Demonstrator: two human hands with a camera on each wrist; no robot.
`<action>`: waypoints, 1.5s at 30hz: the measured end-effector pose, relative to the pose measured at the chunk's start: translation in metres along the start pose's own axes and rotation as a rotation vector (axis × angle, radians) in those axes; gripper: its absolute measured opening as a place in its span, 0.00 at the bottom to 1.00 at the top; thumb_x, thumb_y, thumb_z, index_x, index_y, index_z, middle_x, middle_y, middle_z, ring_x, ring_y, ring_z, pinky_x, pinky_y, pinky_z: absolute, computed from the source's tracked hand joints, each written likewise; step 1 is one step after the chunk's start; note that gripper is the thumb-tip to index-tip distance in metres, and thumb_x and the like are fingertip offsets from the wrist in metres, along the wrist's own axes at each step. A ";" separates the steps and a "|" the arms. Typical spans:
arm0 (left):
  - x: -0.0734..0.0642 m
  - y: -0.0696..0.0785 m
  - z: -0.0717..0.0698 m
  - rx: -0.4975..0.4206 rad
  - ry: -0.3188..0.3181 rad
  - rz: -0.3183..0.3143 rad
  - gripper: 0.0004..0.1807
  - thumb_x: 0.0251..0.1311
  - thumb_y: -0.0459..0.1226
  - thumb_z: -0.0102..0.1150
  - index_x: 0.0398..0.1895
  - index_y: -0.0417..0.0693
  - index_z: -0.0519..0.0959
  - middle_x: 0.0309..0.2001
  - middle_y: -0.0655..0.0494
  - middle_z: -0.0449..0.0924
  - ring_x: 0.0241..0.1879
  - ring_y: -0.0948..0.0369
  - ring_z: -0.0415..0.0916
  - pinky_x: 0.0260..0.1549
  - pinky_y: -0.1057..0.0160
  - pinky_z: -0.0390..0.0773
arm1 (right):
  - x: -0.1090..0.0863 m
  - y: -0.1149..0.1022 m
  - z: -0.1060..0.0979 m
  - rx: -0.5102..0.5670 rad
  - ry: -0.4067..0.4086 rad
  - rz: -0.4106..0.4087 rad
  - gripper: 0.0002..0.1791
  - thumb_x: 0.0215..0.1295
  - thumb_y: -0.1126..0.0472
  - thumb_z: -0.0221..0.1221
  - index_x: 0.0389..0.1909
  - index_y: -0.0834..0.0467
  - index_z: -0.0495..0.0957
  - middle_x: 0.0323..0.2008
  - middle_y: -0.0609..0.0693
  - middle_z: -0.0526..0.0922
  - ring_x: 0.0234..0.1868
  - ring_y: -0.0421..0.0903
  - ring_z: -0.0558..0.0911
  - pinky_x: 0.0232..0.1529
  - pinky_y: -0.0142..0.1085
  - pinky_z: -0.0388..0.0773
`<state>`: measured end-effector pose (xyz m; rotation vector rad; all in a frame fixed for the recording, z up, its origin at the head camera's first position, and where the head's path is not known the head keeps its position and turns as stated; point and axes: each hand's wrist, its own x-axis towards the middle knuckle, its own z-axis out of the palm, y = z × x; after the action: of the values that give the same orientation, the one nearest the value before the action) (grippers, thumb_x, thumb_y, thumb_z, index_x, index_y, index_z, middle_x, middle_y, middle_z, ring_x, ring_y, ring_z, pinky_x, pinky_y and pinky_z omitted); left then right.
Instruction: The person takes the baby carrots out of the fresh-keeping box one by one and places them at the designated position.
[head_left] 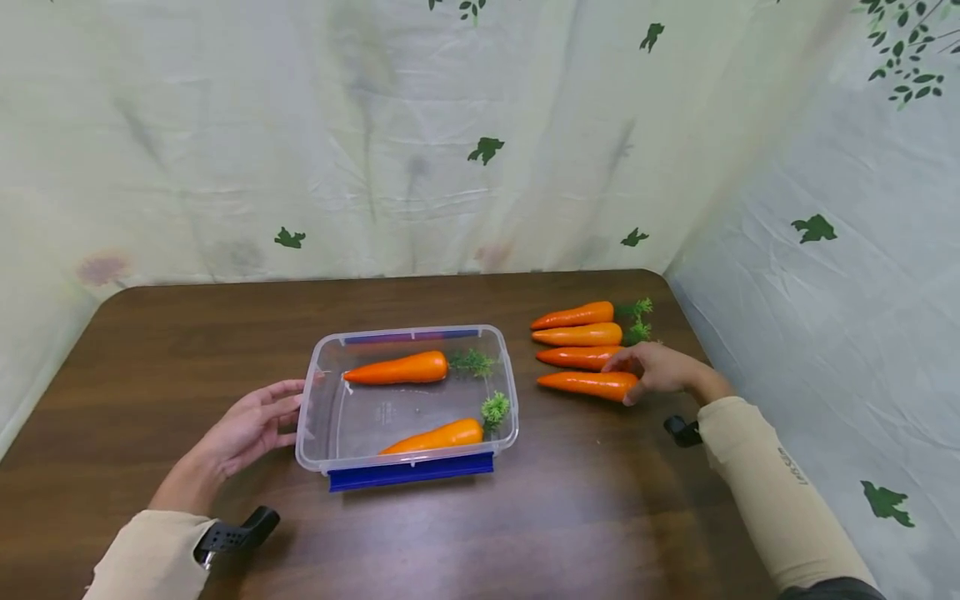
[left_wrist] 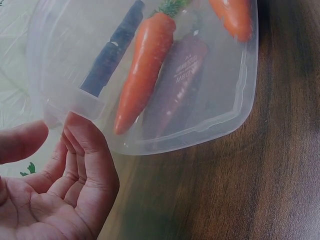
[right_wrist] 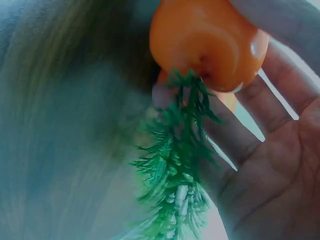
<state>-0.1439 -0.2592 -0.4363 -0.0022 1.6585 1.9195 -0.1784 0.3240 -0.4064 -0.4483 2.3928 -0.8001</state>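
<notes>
A clear plastic box (head_left: 360,421) with blue side clips stands on the table, holding two orange carrots with green tops: one carrot (head_left: 405,368) at the back, another carrot (head_left: 442,435) along the front wall. At the box's left end is my left hand (head_left: 251,425), fingertips right at the wall; the left wrist view shows its thumb and fingers (left_wrist: 95,155) apart. To the right, my right hand (head_left: 660,371) holds the nearest carrot (head_left: 588,383) of a row by its thick end, thumb in front and fingers behind. Its leafy top (right_wrist: 175,150) hangs by the palm in the right wrist view.
Three more carrots lie just behind the held one: a carrot (head_left: 573,357) beside my fingers, a carrot (head_left: 577,335) beyond it, and the farthest carrot (head_left: 573,315). A leaf-patterned cloth (head_left: 375,167) hangs behind the brown table (head_left: 187,333) and along its right side.
</notes>
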 end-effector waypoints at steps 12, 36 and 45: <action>0.000 -0.001 0.000 -0.020 -0.034 0.020 0.11 0.72 0.36 0.46 0.54 0.56 0.71 0.50 0.60 0.77 0.47 0.60 0.78 0.46 0.57 0.80 | -0.004 0.007 0.008 -0.117 0.072 0.000 0.25 0.51 0.64 0.70 0.53 0.62 0.79 0.54 0.59 0.79 0.55 0.58 0.76 0.57 0.55 0.70; -0.001 -0.001 0.001 -0.021 -0.035 0.027 0.11 0.72 0.36 0.46 0.54 0.55 0.71 0.49 0.59 0.77 0.46 0.60 0.78 0.46 0.57 0.81 | -0.004 0.021 0.017 -0.237 0.231 -0.085 0.23 0.46 0.64 0.73 0.46 0.65 0.82 0.47 0.58 0.81 0.45 0.54 0.79 0.48 0.51 0.77; 0.000 -0.001 0.000 -0.016 -0.025 0.015 0.11 0.73 0.36 0.46 0.54 0.57 0.71 0.49 0.60 0.76 0.47 0.60 0.77 0.46 0.57 0.81 | -0.006 0.020 0.018 -0.263 0.268 -0.079 0.23 0.47 0.66 0.73 0.46 0.66 0.81 0.46 0.58 0.81 0.43 0.54 0.79 0.46 0.51 0.77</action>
<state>-0.1434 -0.2588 -0.4369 0.0283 1.6305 1.9365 -0.1647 0.3345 -0.4288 -0.5732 2.7615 -0.6122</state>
